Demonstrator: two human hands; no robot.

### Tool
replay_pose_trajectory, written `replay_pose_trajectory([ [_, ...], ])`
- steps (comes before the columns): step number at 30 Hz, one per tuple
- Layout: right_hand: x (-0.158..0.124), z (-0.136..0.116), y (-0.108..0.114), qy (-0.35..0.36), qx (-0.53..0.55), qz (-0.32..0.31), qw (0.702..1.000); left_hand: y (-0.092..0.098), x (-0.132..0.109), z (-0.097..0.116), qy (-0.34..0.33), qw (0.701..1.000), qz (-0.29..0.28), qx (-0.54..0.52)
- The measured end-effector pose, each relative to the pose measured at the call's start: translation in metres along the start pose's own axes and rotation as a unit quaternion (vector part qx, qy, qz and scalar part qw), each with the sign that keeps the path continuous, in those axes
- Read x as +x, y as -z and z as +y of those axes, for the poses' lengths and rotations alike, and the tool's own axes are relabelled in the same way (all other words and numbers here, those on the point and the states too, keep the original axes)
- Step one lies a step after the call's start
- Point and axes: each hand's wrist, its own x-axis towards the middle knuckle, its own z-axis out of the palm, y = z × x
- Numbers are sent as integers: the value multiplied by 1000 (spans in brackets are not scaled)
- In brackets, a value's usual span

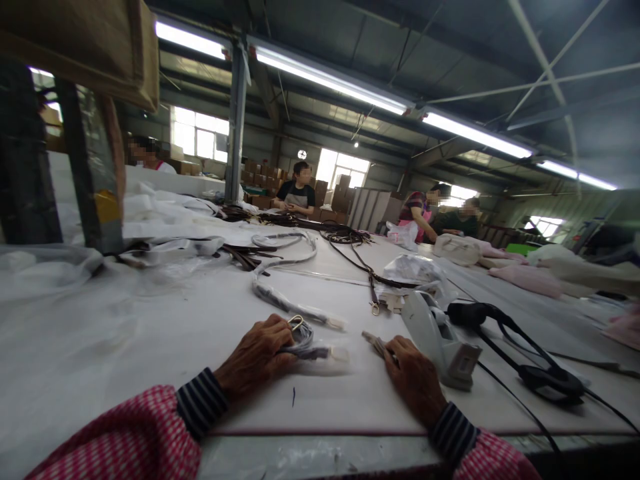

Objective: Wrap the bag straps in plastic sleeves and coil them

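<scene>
My left hand is closed around a coiled grey strap with a gold-coloured metal hook at its top. The strap's near end lies flat on the table in a clear plastic sleeve. My right hand rests on the table, fingers closed on thread snips, whose tips point toward the strap. Just beyond my hands, a second grey strap in clear plastic curves away over the table. My fingers partly hide the snips' handles.
A tape dispenser stands beside my right hand, with a black headband-like device and its cable farther right. Dark brown straps lie across the table's far side. Plastic film covers the left. Several people work beyond the table.
</scene>
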Motion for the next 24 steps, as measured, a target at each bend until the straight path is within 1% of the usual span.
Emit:
replay_pose_trajectory([
  [2, 0, 3, 0, 6, 6, 27, 1000, 1, 1, 1, 9, 1000, -7, -3],
  [6, -1, 6, 4, 29, 29, 140, 989, 3, 2, 3, 23, 1000, -19, -9],
  [7, -1, 5, 7, 36, 42, 159, 986, 4, 2, 4, 23, 999, -21, -10],
  [9, 0, -2, 13, 52, 86, 174, 980, 4, 1, 4, 19, 1000, -22, -12],
  [12, 7, -23, 28, 69, 178, 159, 969, 4, 1, 4, 18, 1000, -21, -12],
  [16, 27, -63, 49, 76, 285, 128, 947, 5, 2, 4, 30, 999, -28, -22],
  [18, 39, -85, 55, 77, 322, 113, 937, 8, 3, 4, 37, 998, -24, -47],
  [21, 55, -112, 54, 74, 367, 76, 924, 13, 3, 3, 80, 991, 2, -105],
  [24, 66, -131, 44, 62, 388, 27, 919, 17, 3, 1, 156, 973, 43, -162],
])
